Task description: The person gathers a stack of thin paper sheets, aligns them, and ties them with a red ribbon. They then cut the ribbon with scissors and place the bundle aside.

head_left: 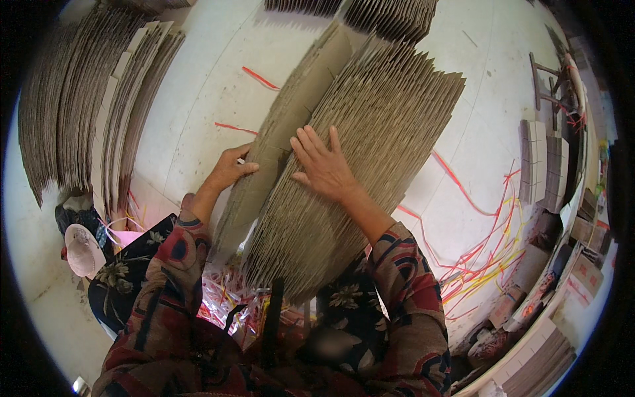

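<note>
In front of me a long row of grey-brown cardboard sheets leans closely packed, edges fanned upward. Along its left side lies a flat cardboard piece with a plain face. My left hand grips the outer edge of this piece, thumb on its face and fingertips partly hidden at the edge. My right hand lies flat with fingers spread, across the inner edge of the flat piece and the packed sheets. Nothing is held in it.
More cardboard bundles stand at the far left and top. Red and yellow strapping strips litter the pale floor at right. A pale hat shows at lower left. Small cardboard stacks and a dark wooden stool stand right.
</note>
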A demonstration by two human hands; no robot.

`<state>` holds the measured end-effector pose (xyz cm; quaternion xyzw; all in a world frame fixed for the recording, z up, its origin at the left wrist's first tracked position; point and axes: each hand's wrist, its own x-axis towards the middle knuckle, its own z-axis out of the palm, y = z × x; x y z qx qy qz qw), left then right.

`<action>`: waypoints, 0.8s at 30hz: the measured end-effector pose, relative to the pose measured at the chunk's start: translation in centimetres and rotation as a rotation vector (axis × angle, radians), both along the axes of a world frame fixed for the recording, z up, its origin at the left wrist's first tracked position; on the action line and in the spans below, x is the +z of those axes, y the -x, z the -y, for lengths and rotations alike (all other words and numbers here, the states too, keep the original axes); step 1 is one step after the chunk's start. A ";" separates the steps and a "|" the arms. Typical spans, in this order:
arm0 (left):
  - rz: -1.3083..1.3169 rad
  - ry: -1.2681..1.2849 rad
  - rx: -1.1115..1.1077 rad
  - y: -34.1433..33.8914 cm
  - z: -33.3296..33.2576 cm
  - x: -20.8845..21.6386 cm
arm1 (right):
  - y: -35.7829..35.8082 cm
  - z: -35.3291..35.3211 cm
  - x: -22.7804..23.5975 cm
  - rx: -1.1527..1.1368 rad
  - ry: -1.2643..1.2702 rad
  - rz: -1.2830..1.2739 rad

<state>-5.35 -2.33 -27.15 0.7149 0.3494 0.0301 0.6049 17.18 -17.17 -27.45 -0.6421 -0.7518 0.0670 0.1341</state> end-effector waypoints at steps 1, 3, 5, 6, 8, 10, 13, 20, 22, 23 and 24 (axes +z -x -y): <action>0.037 -0.034 0.023 -0.1 0.1 0.1 | -0.1 0.0 0.1 0.002 0.013 -0.015; 0.029 -0.154 0.050 -0.3 0.4 0.1 | -0.1 0.0 0.3 0.008 0.034 -0.045; -0.060 -0.325 0.059 -0.7 1.2 0.0 | 0.1 -0.1 -0.3 0.012 0.019 -0.061; -0.045 -0.340 0.060 -1.4 1.6 0.2 | -0.1 0.1 -0.7 0.009 0.017 -0.061; -0.022 -0.368 0.061 -2.9 2.4 1.4 | -0.3 0.1 -0.1 0.007 0.026 -0.048; -0.020 -0.489 -0.014 -4.7 3.4 1.9 | -0.1 0.1 0.1 0.013 0.030 -0.058; -0.215 -0.395 -0.144 -6.5 2.7 1.9 | -0.3 0.1 -0.2 0.012 0.032 -0.085; -0.260 -0.360 -0.249 -7.4 2.7 2.4 | -0.4 0.2 -0.6 -0.002 0.020 -0.071; -0.238 -0.326 -0.237 -7.3 2.4 1.9 | -0.4 0.2 -0.9 0.002 0.004 -0.070; -0.226 -0.309 -0.232 -7.3 2.2 1.7 | -0.4 0.2 -1.0 0.004 -0.004 -0.078; -0.186 -0.227 -0.219 -7.0 1.7 1.5 | -0.3 0.1 -1.1 0.009 -0.014 -0.089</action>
